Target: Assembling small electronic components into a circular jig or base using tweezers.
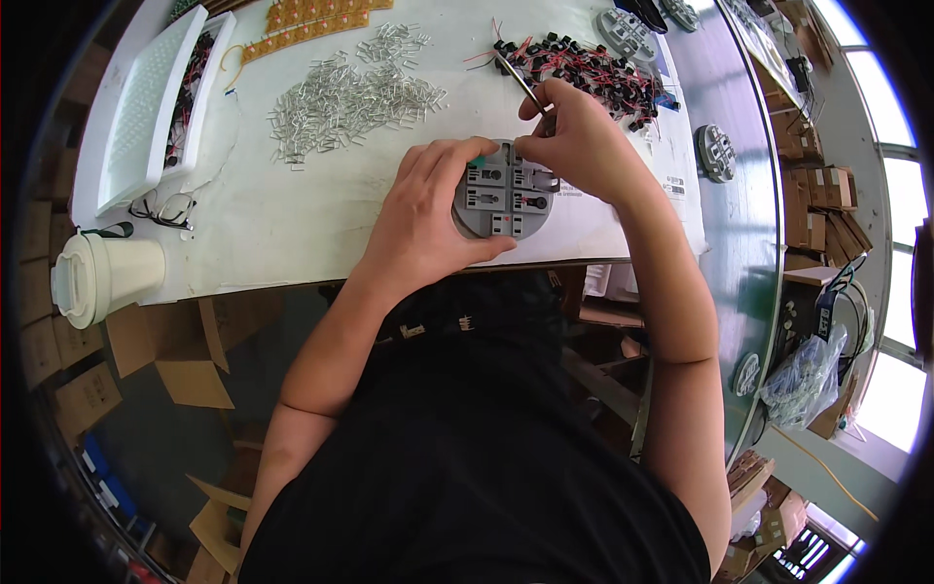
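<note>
A round grey fixture [509,200] lies near the table's front edge, with rows of raised blocks and slots on its face. My left hand [420,209] grips its left side, fingers at the far rim and thumb along the near rim. A small green piece [477,163] shows by the left fingertips. My right hand [584,141] is closed round a slim metal tool [519,81], which looks like tweezers and points away to the far left. The right fingertips hover at or touch the fixture's far right part; which of these, I cannot tell.
Beyond lie a heap of small metal U-shaped pieces [350,92] and a pile of black parts with red wires [593,73]. White trays [146,117], glasses [167,208] and a lidded cream cup [107,277] are left. Another fixture [716,154] sits on the right-hand surface.
</note>
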The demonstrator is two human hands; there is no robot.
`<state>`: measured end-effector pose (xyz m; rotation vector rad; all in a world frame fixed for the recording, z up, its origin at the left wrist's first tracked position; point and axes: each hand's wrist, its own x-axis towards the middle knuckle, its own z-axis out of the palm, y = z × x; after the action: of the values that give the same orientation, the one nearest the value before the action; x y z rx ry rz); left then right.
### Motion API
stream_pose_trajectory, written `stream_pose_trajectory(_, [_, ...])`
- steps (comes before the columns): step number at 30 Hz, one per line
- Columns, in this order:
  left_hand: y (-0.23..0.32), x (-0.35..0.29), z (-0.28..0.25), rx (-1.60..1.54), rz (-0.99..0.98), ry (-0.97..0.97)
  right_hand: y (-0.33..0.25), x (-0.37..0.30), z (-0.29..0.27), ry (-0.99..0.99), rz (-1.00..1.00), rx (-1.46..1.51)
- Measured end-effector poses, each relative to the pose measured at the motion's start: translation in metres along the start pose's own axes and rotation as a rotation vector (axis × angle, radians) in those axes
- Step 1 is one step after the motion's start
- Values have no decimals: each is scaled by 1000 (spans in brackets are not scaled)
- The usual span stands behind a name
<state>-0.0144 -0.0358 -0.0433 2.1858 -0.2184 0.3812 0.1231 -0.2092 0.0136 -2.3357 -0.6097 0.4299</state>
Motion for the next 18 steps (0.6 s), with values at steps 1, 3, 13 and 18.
stream_pose_trajectory(1, [0,0,0,-2,-8,-1,2,2,1,-8,-8,2])
stream_pose_trajectory(3, [2,1,1,-6,-21,-6,5,3,1,-22,-21,9])
stream_pose_trajectory(13, [2,4,-2,6,-59,-55,6,0,-11,-219,143,192])
stream_pose_trajectory(18, [2,7,-2,-2,-45,-50,15,2,-7,-186,33,210])
